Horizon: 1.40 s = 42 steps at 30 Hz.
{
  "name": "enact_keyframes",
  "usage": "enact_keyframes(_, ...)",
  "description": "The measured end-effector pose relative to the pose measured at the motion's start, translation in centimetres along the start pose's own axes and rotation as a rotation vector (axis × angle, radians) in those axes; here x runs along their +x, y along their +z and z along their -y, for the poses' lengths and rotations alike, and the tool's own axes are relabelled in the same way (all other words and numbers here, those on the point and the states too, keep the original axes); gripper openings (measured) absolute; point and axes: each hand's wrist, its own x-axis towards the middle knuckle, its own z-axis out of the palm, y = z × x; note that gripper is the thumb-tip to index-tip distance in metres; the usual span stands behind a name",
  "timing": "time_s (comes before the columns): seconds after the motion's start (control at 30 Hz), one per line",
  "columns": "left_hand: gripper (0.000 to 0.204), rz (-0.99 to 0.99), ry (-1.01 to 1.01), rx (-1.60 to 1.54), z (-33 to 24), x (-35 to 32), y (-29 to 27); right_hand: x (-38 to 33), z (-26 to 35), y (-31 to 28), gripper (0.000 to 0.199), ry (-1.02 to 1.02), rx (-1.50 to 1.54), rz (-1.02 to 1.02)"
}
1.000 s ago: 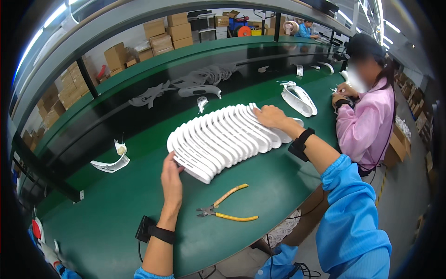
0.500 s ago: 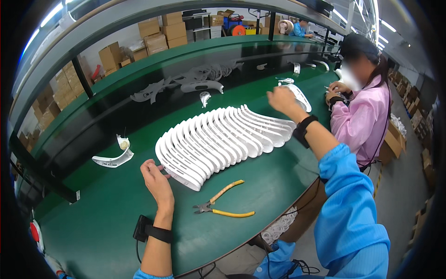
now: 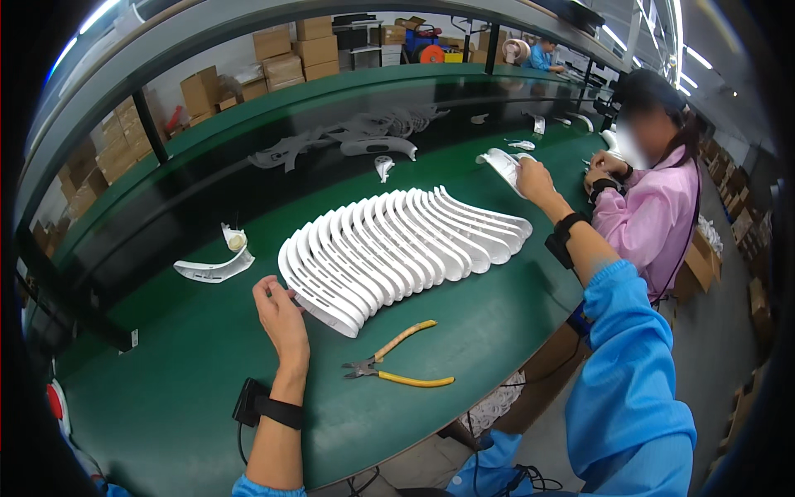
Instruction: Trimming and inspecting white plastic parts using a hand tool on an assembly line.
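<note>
A long row of white curved plastic shells (image 3: 397, 240) stands nested side by side in the middle of the green work surface. At its left end is my left hand (image 3: 281, 319), fingers loosely bent and apart, the fingertips against or very near the last shell. My right hand (image 3: 537, 182) grips the near right end of another white curved plastic shell (image 3: 499, 166), beyond the row's right end. Part of that shell is hidden by my fingers. Diagonal cutters (image 3: 402, 364) with yellow handles lie in front of the row, handles spread.
Left of the row lie a curved white part (image 3: 217, 269) and a small white piece (image 3: 235, 238). Beyond it are a small white part (image 3: 383, 168) and a longer shell (image 3: 379, 148). At right, a person in pink (image 3: 650, 195) works close by. A metal rail (image 3: 248, 45) crosses overhead.
My right hand has taken hold of the single shell and shifted it left, turning it. My left hand stays at the row's left end. The whole view has shifted slightly.
</note>
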Motion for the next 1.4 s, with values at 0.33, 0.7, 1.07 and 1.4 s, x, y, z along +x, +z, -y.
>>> enact_keyframes(0.33,0.027,0.016,-0.003,0.015,-0.3,-0.4,0.7,-1.6,2.6,-1.6,0.032,0.139,0.832,0.899)
enact_keyframes(0.7,0.026,0.05,-0.004,0.033,0.2,-0.2,0.8,-2.0,3.2,-1.6,0.042,-0.001,0.719,0.489)
enact_keyframes(1.07,0.025,0.028,0.02,0.058,0.5,0.0,0.7,-2.6,0.7,-1.4,0.043,0.148,0.92,0.754)
enact_keyframes(1.4,0.025,-0.018,0.001,0.05,0.2,0.2,-0.5,-3.7,3.2,-2.7,0.043,-0.316,0.338,0.526)
